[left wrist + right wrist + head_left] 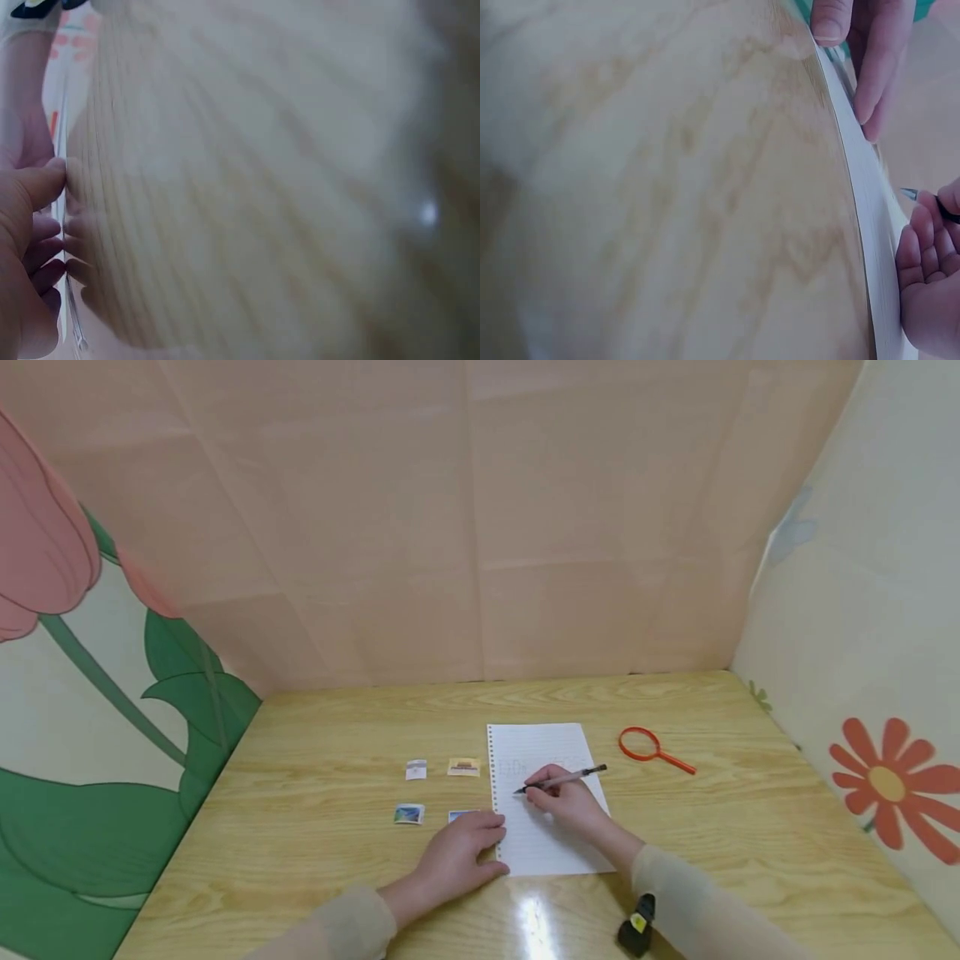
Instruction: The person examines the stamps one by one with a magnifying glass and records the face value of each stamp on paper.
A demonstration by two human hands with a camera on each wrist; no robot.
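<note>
A sheet of lined white paper with punched holes down its left side lies on the table, bearing faint writing in its upper part. My right hand rests on the sheet and pinches a pen between thumb and fingers. The pen tip points left, close over the lines near the holes. My left hand lies at the lower left edge of the paper, fingers loosely extended, thumb on the margin. It partly covers a small blue picture card.
Left of the sheet lie a pale small card, a yellow one and a green-blue one. A red magnifying glass lies to the right. A black strapped device sits by my right sleeve. Walls enclose the table's back and sides.
</note>
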